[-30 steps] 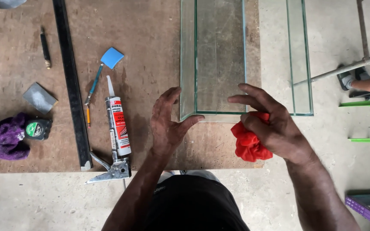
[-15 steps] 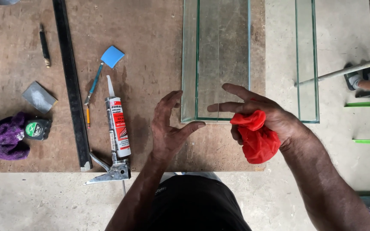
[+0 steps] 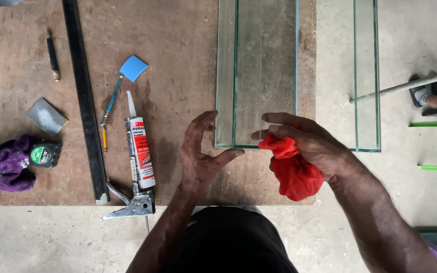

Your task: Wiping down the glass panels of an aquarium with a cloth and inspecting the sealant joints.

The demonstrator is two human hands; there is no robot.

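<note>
A clear glass tank [image 3: 259, 71] stands on a brown wooden board [image 3: 178, 60], seen from above with green-tinted edges. My left hand [image 3: 203, 151] rests against the tank's near left corner, fingers spread and thumb under the front edge. A bunched red cloth [image 3: 292, 169] is clutched in my right hand [image 3: 312, 144], pressed to the tank's near front edge toward the right. Two fingers of that hand reach over the glass rim.
A caulking gun with a sealant tube [image 3: 138, 162] lies left of my left hand. Further left are a long black straightedge [image 3: 84, 106], a blue-headed scraper [image 3: 125, 76], a grey block [image 3: 46, 116], a tape measure [image 3: 44, 154], a purple cloth [image 3: 3, 164]. Another glass pane [image 3: 367, 76] stands on the concrete at right.
My right hand with the red cloth has shifted slightly left along the tank's front edge. My left hand has stayed at the corner.
</note>
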